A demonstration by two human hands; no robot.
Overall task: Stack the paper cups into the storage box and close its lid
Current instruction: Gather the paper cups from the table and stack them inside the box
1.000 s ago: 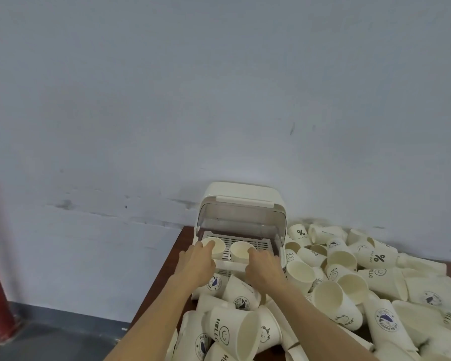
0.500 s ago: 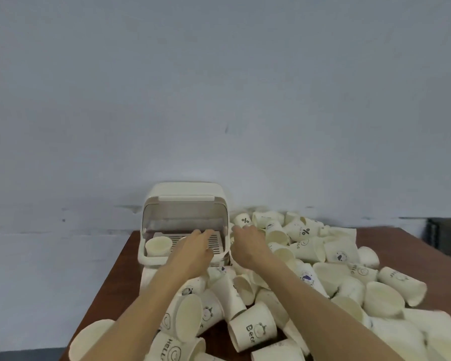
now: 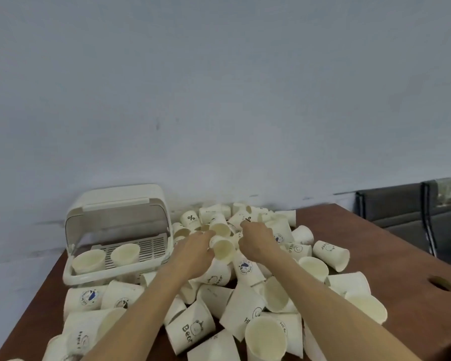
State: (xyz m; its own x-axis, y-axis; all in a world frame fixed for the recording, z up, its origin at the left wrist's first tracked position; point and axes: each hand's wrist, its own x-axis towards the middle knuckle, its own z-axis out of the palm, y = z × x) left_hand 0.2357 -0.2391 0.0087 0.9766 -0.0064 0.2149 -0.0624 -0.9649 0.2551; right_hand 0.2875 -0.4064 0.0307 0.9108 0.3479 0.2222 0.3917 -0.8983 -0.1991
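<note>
Paper cups (image 3: 245,269) lie heaped on the bench (image 3: 391,256); two stand in the open storage box (image 3: 120,230). Left hand (image 3: 195,252) grips one cup's (image 3: 223,250) rim; right hand's (image 3: 257,239) grip is unclear. Light, crushable; hold gently near rims.

Both the left hand's fingertips (image 3: 208,234) and the right hand's fingertips (image 3: 245,225) vanish among the heaped paper cups (image 3: 248,267) at frame centre, their grip unreadable, while lower-edge cups are cropped.

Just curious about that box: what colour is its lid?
The lid is cream-white with a clear front panel, seen from the head view.
</note>
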